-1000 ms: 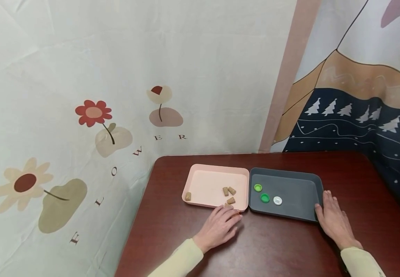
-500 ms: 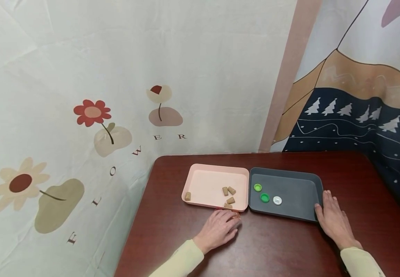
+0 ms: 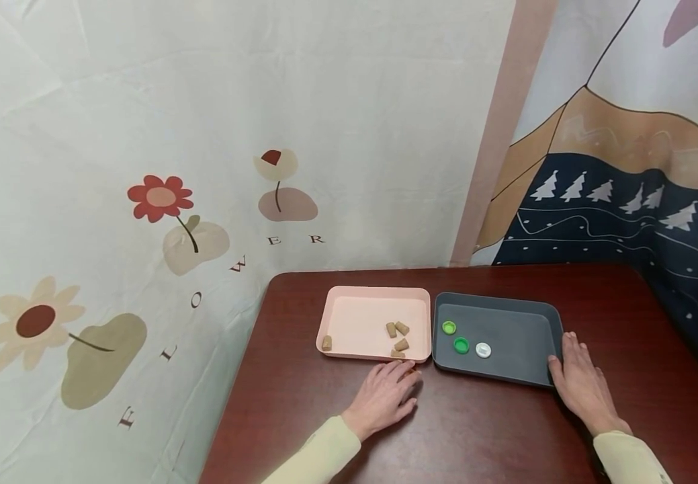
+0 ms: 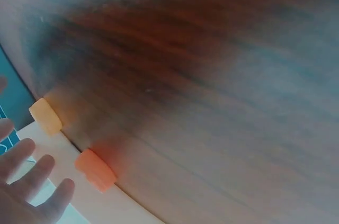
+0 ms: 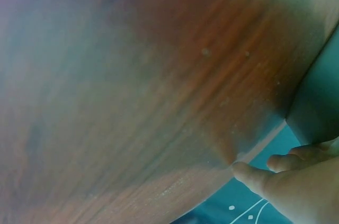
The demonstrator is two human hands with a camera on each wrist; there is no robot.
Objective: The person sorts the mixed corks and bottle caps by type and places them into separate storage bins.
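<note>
My left hand (image 3: pixel 383 398) lies at the front rim of the pink tray (image 3: pixel 355 294), its fingertips right at the rim and its fingers spread in the left wrist view. There, an orange cap (image 4: pixel 96 170) and a yellow-orange cap (image 4: pixel 46 116) stand beside the tray's wall, close to the fingers; in the head view the hand mostly hides them. My right hand (image 3: pixel 584 386) rests at the right end of the dark grey tray (image 3: pixel 524 343), fingers straight along its side and thumb at its front corner.
Several corks lie in the pink tray, one cork (image 3: pixel 327 343) at its left corner. The grey tray bears a light green cap (image 3: pixel 449 327), a green cap (image 3: pixel 461 345) and a white cap (image 3: pixel 484 349). A printed curtain (image 3: pixel 385 134) hangs behind the table (image 3: pixel 482 430).
The pink tray has shifted slightly left and back, widening the gap to the grey tray. My left hand drew back from the rim, then moved forward to it again. The right hand stays put.
</note>
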